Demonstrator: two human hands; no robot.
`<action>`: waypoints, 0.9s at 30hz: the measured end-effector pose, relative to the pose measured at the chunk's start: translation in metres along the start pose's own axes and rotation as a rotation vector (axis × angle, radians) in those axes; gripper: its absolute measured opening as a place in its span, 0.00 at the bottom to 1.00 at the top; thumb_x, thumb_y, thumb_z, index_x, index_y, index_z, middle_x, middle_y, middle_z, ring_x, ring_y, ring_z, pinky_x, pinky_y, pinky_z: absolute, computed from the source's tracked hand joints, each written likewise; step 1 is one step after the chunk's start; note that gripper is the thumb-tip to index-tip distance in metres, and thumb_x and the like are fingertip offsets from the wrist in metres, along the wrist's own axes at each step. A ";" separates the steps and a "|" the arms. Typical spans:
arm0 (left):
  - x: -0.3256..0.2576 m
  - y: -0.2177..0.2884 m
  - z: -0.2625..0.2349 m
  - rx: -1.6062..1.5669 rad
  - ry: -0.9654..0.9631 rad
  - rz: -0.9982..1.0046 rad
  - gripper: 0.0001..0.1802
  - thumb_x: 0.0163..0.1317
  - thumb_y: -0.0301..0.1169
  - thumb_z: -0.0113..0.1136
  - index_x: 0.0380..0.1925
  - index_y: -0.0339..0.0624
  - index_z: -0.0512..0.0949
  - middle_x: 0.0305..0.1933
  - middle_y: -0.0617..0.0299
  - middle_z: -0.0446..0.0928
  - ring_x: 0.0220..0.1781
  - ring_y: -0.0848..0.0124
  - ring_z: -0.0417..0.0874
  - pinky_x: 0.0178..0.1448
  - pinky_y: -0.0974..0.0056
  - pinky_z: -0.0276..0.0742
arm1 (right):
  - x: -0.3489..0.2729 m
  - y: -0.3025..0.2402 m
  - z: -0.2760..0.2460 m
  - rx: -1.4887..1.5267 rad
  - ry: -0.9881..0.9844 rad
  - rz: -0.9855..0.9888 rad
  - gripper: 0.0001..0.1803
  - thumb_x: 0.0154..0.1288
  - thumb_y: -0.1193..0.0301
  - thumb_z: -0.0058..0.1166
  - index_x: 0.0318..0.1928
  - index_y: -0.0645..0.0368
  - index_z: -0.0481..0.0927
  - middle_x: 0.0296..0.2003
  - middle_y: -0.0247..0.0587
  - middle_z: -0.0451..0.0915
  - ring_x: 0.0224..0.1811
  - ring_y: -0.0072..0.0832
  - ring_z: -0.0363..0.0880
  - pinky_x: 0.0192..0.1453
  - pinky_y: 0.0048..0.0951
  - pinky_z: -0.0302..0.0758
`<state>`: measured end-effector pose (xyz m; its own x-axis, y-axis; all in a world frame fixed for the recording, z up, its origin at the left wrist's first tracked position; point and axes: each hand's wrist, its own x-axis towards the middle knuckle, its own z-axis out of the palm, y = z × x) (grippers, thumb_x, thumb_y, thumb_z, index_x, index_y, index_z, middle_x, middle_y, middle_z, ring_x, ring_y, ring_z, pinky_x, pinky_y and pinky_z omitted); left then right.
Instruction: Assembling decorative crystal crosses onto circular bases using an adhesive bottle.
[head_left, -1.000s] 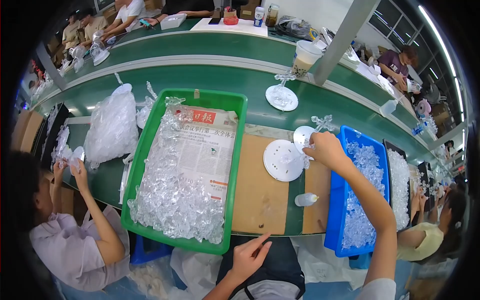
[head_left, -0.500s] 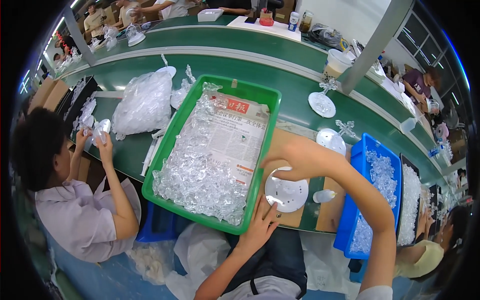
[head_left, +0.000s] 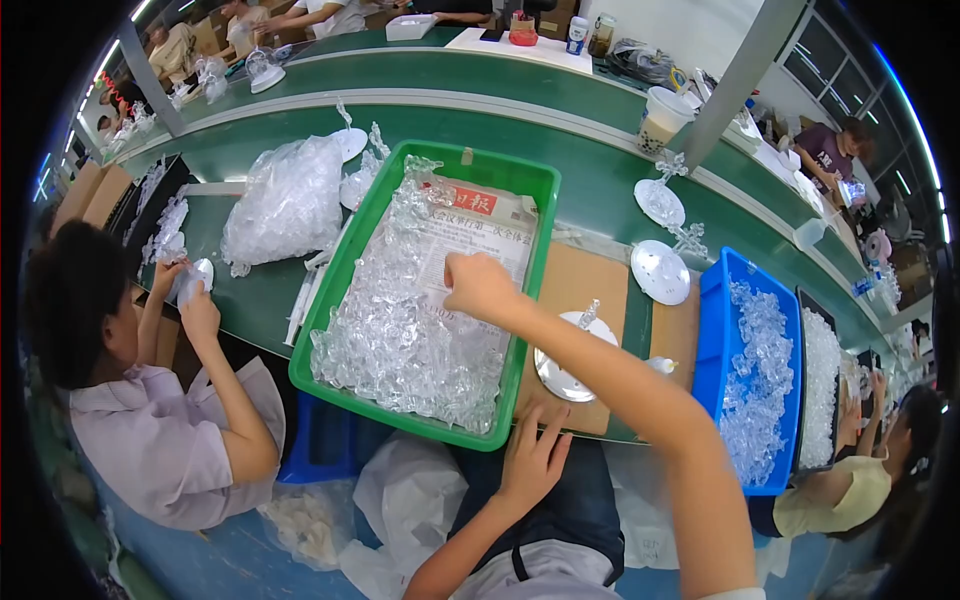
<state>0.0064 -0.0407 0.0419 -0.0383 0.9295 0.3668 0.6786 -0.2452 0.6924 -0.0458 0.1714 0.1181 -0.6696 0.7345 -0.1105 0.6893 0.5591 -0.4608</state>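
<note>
My right hand (head_left: 482, 285) hovers over the green tray (head_left: 545, 240), its fingers curled together above the newspaper lining. Whatever its fingertips hold, if anything, is hidden. Clear plastic pieces (head_left: 400, 340) are heaped along the tray's left and near sides. My left hand (head_left: 535, 465) rests at the bench edge, fingers spread, with the tips by the near rim of a round, shiny white disc (head_left: 562, 378). On that disc stands a small clear piece (head_left: 590, 314). The disc lies on a brown board (head_left: 585, 275), partly behind my right forearm.
A blue bin (head_left: 712, 330) of clear pieces stands to the right. Two finished-looking discs (head_left: 660, 272) with clear branches lie behind the board. A small bottle (head_left: 661, 365) shows beside my forearm. A bulging clear bag (head_left: 285, 205) sits left, near a seated co-worker (head_left: 170, 420).
My right hand has moved left and up, from over the disc to over the green tray. A clear piece now shows upright on the disc. My left hand has shifted slightly right.
</note>
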 end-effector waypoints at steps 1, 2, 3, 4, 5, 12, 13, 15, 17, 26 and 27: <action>0.000 0.008 -0.007 -0.292 -0.001 -0.124 0.21 0.64 0.32 0.53 0.57 0.39 0.69 0.59 0.43 0.66 0.63 0.49 0.66 0.63 0.53 0.65 | -0.014 0.002 -0.018 0.115 0.112 -0.107 0.14 0.48 0.70 0.59 0.36 0.63 0.77 0.30 0.48 0.81 0.32 0.38 0.82 0.37 0.35 0.78; 0.000 0.014 -0.014 -0.580 -0.001 -0.255 0.19 0.64 0.29 0.53 0.54 0.36 0.71 0.56 0.45 0.69 0.61 0.53 0.70 0.61 0.57 0.68 | -0.037 -0.004 -0.034 0.237 0.184 -0.137 0.15 0.48 0.71 0.59 0.39 0.63 0.76 0.30 0.47 0.81 0.31 0.36 0.82 0.36 0.35 0.77; 0.000 0.017 -0.017 -0.832 0.033 -0.331 0.17 0.66 0.26 0.49 0.55 0.34 0.70 0.53 0.49 0.73 0.56 0.61 0.75 0.57 0.61 0.71 | -0.067 -0.014 -0.049 0.360 0.255 -0.168 0.17 0.49 0.72 0.59 0.41 0.63 0.75 0.30 0.46 0.80 0.30 0.35 0.82 0.35 0.34 0.77; 0.000 0.019 -0.015 -1.172 0.126 -0.391 0.19 0.68 0.26 0.47 0.58 0.35 0.66 0.53 0.52 0.73 0.53 0.65 0.77 0.55 0.64 0.72 | -0.100 -0.023 -0.064 0.367 0.275 -0.182 0.17 0.50 0.73 0.59 0.42 0.62 0.75 0.31 0.44 0.80 0.31 0.32 0.82 0.36 0.32 0.77; 0.002 0.022 -0.021 -1.391 0.203 -0.397 0.19 0.69 0.26 0.47 0.59 0.33 0.65 0.53 0.54 0.73 0.53 0.66 0.77 0.55 0.65 0.72 | -0.132 -0.025 -0.068 0.378 0.292 -0.194 0.16 0.51 0.74 0.58 0.43 0.62 0.75 0.32 0.42 0.80 0.32 0.30 0.82 0.36 0.30 0.78; 0.016 0.025 -0.007 -1.356 0.009 -0.512 0.20 0.69 0.26 0.47 0.60 0.31 0.65 0.56 0.55 0.73 0.55 0.73 0.75 0.57 0.69 0.71 | -0.241 0.014 -0.005 0.883 0.540 0.268 0.16 0.53 0.80 0.61 0.43 0.68 0.75 0.37 0.42 0.80 0.40 0.25 0.80 0.46 0.24 0.79; 0.016 0.026 -0.005 -1.238 -0.047 -0.530 0.21 0.68 0.26 0.48 0.60 0.32 0.66 0.56 0.50 0.74 0.56 0.65 0.76 0.59 0.65 0.70 | -0.244 0.019 0.001 0.934 0.573 0.324 0.15 0.53 0.80 0.62 0.42 0.68 0.75 0.37 0.42 0.80 0.39 0.25 0.80 0.45 0.23 0.78; 0.017 0.020 -0.002 -0.825 0.047 -0.366 0.22 0.68 0.26 0.48 0.60 0.32 0.66 0.57 0.47 0.72 0.58 0.60 0.75 0.60 0.62 0.69 | -0.240 0.029 0.005 0.941 0.614 0.393 0.15 0.53 0.79 0.63 0.42 0.68 0.76 0.36 0.40 0.80 0.38 0.23 0.80 0.43 0.21 0.77; 0.016 0.006 0.002 -0.336 0.125 -0.159 0.22 0.64 0.27 0.50 0.59 0.32 0.67 0.62 0.41 0.66 0.64 0.47 0.66 0.65 0.53 0.63 | -0.227 0.044 0.010 0.873 0.695 0.469 0.14 0.52 0.78 0.65 0.40 0.67 0.78 0.33 0.37 0.80 0.35 0.18 0.78 0.36 0.17 0.73; 0.013 -0.032 0.009 0.075 -0.059 0.001 0.22 0.62 0.30 0.52 0.57 0.37 0.71 0.66 0.46 0.62 0.70 0.44 0.56 0.69 0.47 0.54 | -0.175 0.065 0.035 0.656 0.640 0.402 0.15 0.52 0.71 0.66 0.38 0.65 0.80 0.29 0.44 0.83 0.28 0.22 0.81 0.35 0.22 0.77; 0.013 -0.032 0.010 0.079 -0.055 0.009 0.22 0.62 0.30 0.52 0.57 0.37 0.71 0.66 0.47 0.62 0.70 0.44 0.56 0.68 0.46 0.55 | -0.176 0.064 0.032 0.622 0.623 0.412 0.15 0.52 0.70 0.66 0.38 0.65 0.80 0.28 0.45 0.82 0.28 0.23 0.81 0.34 0.23 0.77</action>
<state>-0.0087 -0.0180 0.0188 0.0068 0.9415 0.3370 0.7348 -0.2333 0.6368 0.1071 0.0655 0.0801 -0.0186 0.9992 0.0367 0.4479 0.0411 -0.8931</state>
